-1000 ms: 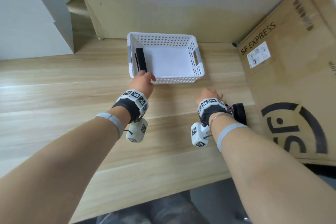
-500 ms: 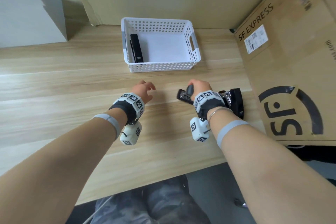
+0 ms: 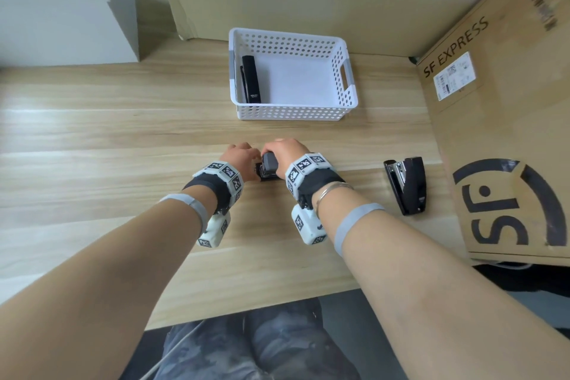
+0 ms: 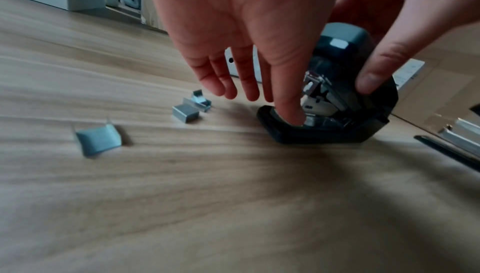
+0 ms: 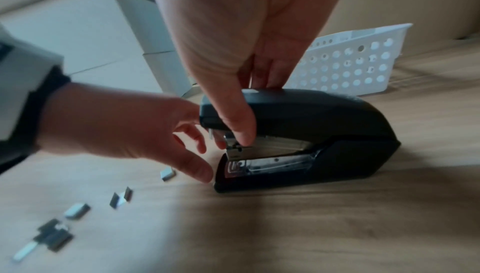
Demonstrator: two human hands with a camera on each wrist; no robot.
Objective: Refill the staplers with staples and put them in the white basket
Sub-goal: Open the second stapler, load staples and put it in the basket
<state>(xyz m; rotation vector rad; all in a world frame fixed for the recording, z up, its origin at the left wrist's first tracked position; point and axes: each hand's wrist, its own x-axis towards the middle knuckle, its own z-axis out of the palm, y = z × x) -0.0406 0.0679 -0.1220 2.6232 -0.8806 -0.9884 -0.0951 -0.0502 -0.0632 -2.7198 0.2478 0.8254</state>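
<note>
Office-like desk [image 3: 92, 139]; staplers, SF Express shipping carton [image 3: 499, 120] alongside.

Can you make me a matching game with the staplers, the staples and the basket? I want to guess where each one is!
Things:
1. slim black stapler
2. stapler in the right hand
3. third stapler
4. loose staples

Places:
A. lying on the table beside the cardboard box
B. inside the white basket
C. scattered on the table by the left hand
D. standing on the table, gripped from above

Pairs: 1-B, 2-D, 3-A, 4-C

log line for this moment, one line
right hand: grips stapler | left hand: fingertip on its base | basket: one stapler inside | loose staples on table
</note>
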